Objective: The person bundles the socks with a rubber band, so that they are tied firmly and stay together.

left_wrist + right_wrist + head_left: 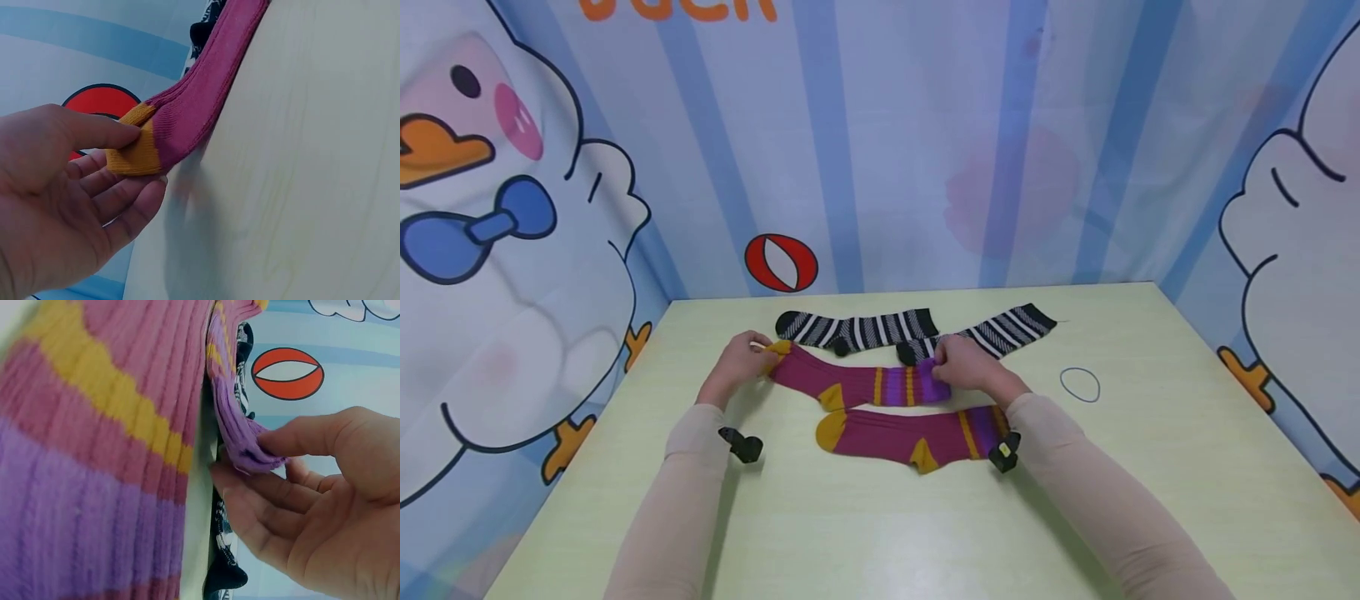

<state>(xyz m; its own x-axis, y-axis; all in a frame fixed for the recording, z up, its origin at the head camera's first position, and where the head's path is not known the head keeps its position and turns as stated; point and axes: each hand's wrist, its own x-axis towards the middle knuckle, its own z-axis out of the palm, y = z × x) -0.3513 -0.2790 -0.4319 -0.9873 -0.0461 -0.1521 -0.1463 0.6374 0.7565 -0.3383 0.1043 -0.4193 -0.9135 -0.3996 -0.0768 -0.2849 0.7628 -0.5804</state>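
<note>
Maroon ribbed-knit sock with mustard toe and heel and purple-and-yellow striped cuff [859,383], held by its two ends over the pale green tabletop [850,533], toe to the left, cuff to the right. Toe pinched between thumb and fingers of left hand [741,364], raised clear of the surface. Purple cuff edge pinched between thumb and fingers of right hand [964,364]. Just nearer the person, lying flat, matching maroon sock [880,435], toe also leftward, cuff partly hidden by the small black wrist camera [1004,452] and beige right sleeve [1105,487]. Just beyond, black-and-white striped knit sock [883,330] and slanting twin [1011,330], partly covered by right hand. Farther back, blue-striped cloth backdrop [895,125] with red-and-white oval [756,262].
</note>
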